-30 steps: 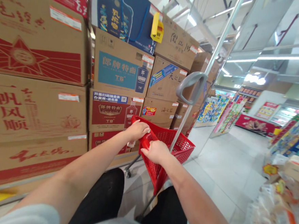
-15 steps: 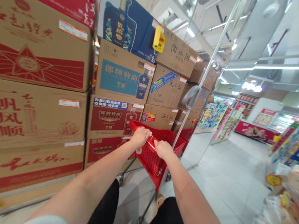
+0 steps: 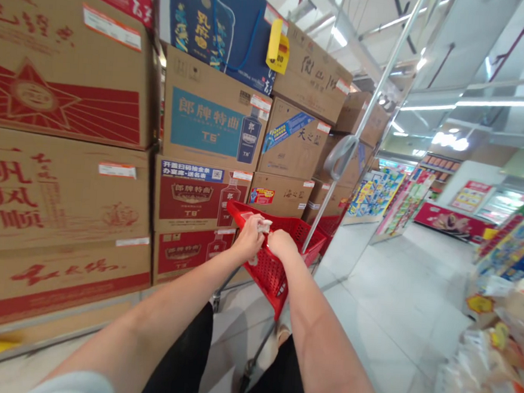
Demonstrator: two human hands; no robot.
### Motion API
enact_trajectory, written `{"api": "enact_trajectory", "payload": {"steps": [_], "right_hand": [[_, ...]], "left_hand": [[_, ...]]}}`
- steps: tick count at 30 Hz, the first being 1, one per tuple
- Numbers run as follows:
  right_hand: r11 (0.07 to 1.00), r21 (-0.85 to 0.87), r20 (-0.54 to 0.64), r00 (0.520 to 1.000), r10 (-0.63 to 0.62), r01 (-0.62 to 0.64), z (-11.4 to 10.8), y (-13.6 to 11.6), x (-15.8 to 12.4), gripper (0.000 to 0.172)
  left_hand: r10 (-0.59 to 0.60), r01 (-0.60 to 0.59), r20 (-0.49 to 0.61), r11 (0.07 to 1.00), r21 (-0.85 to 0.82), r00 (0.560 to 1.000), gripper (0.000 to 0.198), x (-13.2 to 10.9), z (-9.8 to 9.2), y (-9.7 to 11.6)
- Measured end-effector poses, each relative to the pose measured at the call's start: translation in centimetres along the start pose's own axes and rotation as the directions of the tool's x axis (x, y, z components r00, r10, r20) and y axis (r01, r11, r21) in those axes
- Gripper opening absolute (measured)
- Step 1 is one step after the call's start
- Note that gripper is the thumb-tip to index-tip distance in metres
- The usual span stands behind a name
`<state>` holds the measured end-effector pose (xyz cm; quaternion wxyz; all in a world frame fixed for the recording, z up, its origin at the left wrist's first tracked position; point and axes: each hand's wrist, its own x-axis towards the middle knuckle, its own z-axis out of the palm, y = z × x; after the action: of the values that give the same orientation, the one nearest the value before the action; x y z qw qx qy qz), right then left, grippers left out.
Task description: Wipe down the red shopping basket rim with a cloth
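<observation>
A red shopping cart with a perforated basket stands before me at an angle. My left hand is closed on a crumpled white tissue at the cart's handle bar; another bit of white shows below the fingers. Close beside it, my right hand is curled over the handle, its fingertips mostly hidden. Part of the bar between and under the hands cannot be seen.
Stacked cardboard cartons rise along the left and behind the cart. A slanting metal pole stands just beyond the basket. Pale floor tiles run to the right, past packaged goods and store shelves.
My hands have drawn closer together on the handle, and more of the white tissue shows between them. The right hand's fingers are more curled. The view has shifted slightly.
</observation>
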<state>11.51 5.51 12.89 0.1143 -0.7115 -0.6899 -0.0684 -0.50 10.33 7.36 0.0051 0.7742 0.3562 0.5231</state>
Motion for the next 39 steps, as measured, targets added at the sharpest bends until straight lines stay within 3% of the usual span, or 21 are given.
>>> {"api": "enact_trajectory", "payload": {"steps": [4, 8, 11, 13, 15, 19, 24, 28, 32, 33, 37, 39], "right_hand": [[0.999, -0.025, -0.160, 0.987, 0.034, -0.039, 0.4, -1.0, -1.8, 0.039], [0.997, -0.074, -0.270, 0.963, -0.016, -0.004, 1.7, -2.1, -3.3, 0.038], [0.995, -0.098, -0.324, 0.944, -0.056, 0.025, 2.5, -2.2, -4.0, 0.038], [0.993, -0.104, -0.342, 0.936, -0.082, 0.049, 2.8, -1.8, -4.2, 0.038], [0.991, -0.112, -0.359, 0.927, -0.106, 0.070, 3.0, -1.5, -4.2, 0.038], [0.988, -0.136, -0.392, 0.912, -0.119, 0.070, 3.3, -1.1, -4.2, 0.034], [0.987, -0.147, -0.415, 0.901, -0.127, 0.071, 3.5, -0.9, -4.3, 0.036], [0.984, -0.160, -0.442, 0.887, -0.137, 0.073, 3.6, -0.8, -4.3, 0.037], [0.984, -0.167, -0.468, 0.873, -0.140, 0.069, 3.7, -0.7, -4.3, 0.035], [0.983, -0.170, -0.474, 0.869, -0.144, 0.070, 3.7, -0.7, -4.3, 0.034], [0.982, -0.176, -0.505, 0.851, -0.144, 0.062, 3.9, -0.7, -4.2, 0.033], [0.982, -0.179, -0.520, 0.842, -0.145, 0.059, 3.9, -0.6, -4.2, 0.033]], "left_hand": [[0.015, -0.016, -0.015, 0.998, -0.055, 1.000, 0.011, 0.0, -0.4, 0.1], [-0.051, 0.048, -0.056, 0.998, -0.048, 0.997, 0.026, 0.7, -1.3, -0.5], [0.092, -0.091, 0.070, 0.996, -0.018, 0.993, 0.036, 0.1, -2.1, -0.7], [0.236, -0.243, 0.206, 0.970, 0.008, 0.950, 0.040, -0.6, -2.5, -0.8], [0.295, -0.325, 0.308, 0.945, 0.050, 0.905, 0.043, -0.9, -2.9, -0.9], [0.117, -0.174, 0.266, 0.964, 0.203, 0.957, 0.043, -0.3, -3.1, -1.1], [0.227, -0.285, 0.326, 0.948, 0.142, 0.918, 0.043, 0.1, -2.8, -1.4], [0.051, -0.096, 0.215, 0.974, 0.205, 0.975, 0.043, -0.2, -2.9, -1.5], [0.251, -0.292, 0.321, 0.953, 0.085, 0.913, 0.042, -0.5, -2.8, -0.8], [0.247, -0.289, 0.331, 0.953, 0.085, 0.911, 0.042, -0.5, -2.8, -0.7], [-0.062, 0.003, 0.224, 0.967, 0.257, 0.973, 0.045, -0.5, -2.8, -0.5], [-0.044, -0.022, 0.238, 0.963, 0.270, 0.970, 0.045, -0.4, -2.9, -0.4]]}}
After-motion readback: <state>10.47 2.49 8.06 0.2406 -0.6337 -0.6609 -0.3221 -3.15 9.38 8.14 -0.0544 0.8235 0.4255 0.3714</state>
